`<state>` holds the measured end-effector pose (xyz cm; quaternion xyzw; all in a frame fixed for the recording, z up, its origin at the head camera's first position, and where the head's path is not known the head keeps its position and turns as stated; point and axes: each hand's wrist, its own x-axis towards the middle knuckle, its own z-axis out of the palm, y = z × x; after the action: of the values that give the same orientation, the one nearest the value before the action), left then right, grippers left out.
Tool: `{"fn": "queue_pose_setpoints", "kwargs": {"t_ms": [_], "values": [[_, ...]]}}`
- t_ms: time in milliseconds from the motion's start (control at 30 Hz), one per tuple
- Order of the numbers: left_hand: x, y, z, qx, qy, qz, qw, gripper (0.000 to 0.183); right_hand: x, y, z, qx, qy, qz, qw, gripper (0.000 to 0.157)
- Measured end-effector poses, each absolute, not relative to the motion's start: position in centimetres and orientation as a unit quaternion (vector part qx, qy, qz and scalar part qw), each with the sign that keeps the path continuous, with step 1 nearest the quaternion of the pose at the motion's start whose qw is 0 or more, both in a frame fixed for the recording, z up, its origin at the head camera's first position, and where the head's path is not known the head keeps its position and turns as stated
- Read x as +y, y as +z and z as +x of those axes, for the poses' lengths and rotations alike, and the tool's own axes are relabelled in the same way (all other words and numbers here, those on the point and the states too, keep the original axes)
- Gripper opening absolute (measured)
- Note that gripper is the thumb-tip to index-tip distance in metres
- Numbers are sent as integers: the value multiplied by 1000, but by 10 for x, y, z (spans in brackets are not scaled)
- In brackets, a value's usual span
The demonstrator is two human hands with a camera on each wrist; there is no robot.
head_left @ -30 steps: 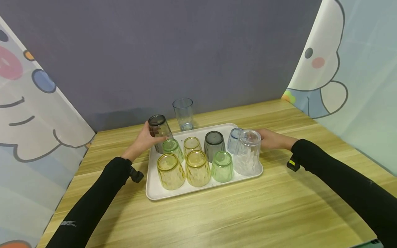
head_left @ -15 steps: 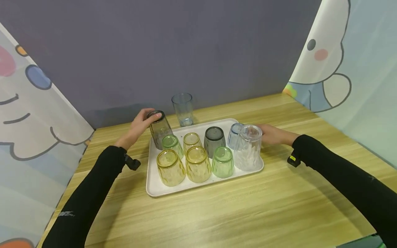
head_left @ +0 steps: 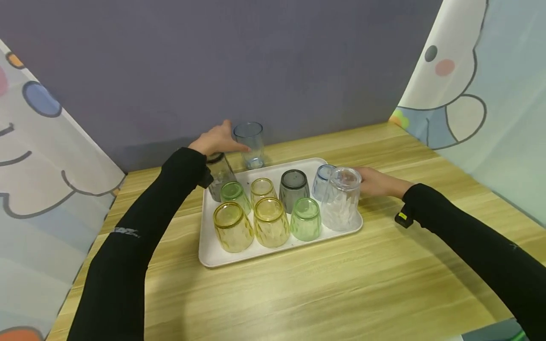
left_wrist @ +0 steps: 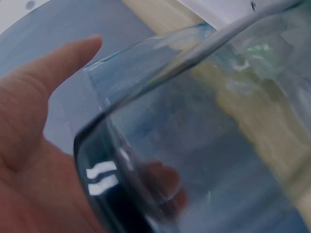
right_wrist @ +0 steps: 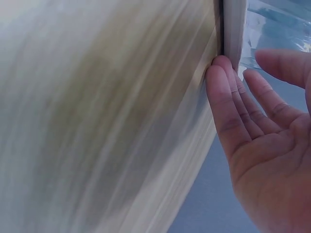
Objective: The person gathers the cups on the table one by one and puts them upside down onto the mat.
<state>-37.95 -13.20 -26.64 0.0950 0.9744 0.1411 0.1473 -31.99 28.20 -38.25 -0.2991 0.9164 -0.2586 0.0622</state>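
Observation:
My left hand [head_left: 217, 139] reaches over an upside-down dark grey glass [head_left: 219, 176] at the tray's back left corner. Its thumb and fingers spread beside a tall pale blue glass [head_left: 252, 147] that stands upright behind the tray. In the left wrist view a big see-through glass [left_wrist: 204, 131] fills the foreground, with the thumb stretched out and fingertips showing through it. My right hand [head_left: 377, 182] is at the right side of the white tray [head_left: 213, 259], partly hidden by a tall clear glass [head_left: 341, 203]. In the right wrist view, its fingertips touch the tray's edge [right_wrist: 235, 36].
On the tray, upside down, stand several more glasses: yellow ones [head_left: 271, 225], green ones [head_left: 305, 222], a second dark grey one [head_left: 294, 194] and a small blue one [head_left: 321, 182]. The wood-look table [head_left: 307, 293] meets a grey backdrop [head_left: 256, 61] behind.
My left hand has left the dark grey glass and moved back and right to the tall blue one. The right hand has stayed at the tray's right edge.

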Motion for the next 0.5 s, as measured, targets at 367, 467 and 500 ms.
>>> {"fn": "queue_pose_setpoints", "kwargs": {"t_ms": [367,467,500], "values": [[-129,-275,-394,976,109,53,181,118,268,-379,-315,909,-281,-295,83,45],[-132,-279,-395,978,128,53,158,118,267,-380,-316,909,-284,-293,83,46],[-132,-281,-394,978,136,54,148,118,266,-380,-316,909,-284,-292,84,47]]}}
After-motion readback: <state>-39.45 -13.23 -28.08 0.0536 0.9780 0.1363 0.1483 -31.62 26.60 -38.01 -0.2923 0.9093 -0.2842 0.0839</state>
